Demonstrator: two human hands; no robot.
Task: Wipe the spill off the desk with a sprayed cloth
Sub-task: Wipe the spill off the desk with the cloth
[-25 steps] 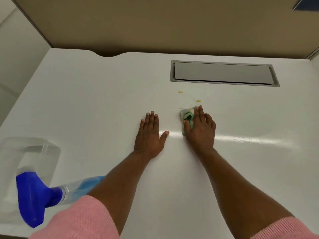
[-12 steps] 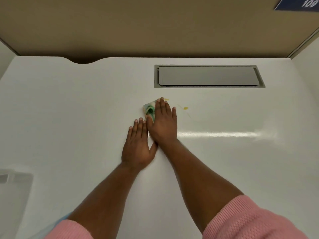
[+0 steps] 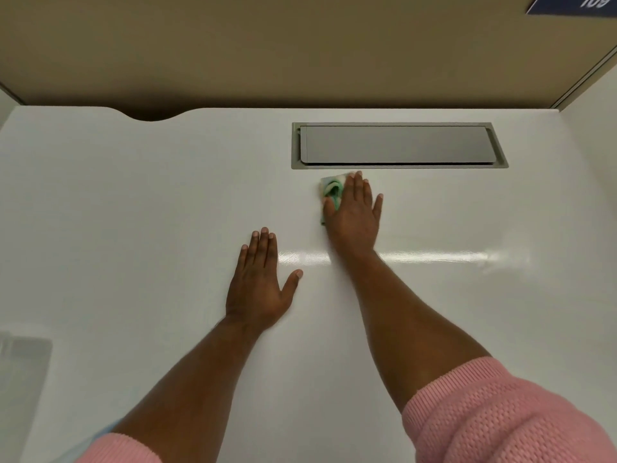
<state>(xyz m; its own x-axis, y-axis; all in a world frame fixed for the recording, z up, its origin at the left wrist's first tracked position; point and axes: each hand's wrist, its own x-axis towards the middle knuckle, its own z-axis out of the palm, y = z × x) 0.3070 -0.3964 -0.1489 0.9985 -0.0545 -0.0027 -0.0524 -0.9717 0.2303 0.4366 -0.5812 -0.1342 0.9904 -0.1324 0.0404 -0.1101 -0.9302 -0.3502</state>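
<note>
My right hand [image 3: 354, 215] presses flat on a small folded green and white cloth [image 3: 331, 188] on the white desk [image 3: 133, 212], just below the grey cable hatch. Only the cloth's left and far edges show past my fingers. No yellow spill spots are visible around the cloth; whatever lies under hand and cloth is hidden. My left hand [image 3: 260, 282] rests palm down on the desk, fingers together and thumb out, holding nothing, nearer to me and to the left of the right hand.
A grey metal cable hatch [image 3: 397, 145] is set into the desk at the back. A beige partition [image 3: 300, 45] rises behind the desk, with a notch [image 3: 150, 115] in the desk's rear edge. A clear container [image 3: 20, 372] sits at the lower left edge.
My right hand has slid the cloth to the right and farther back, up to the hatch, over where the yellow spots were. The hands, touching before, are now apart. The view shifted slightly.
</note>
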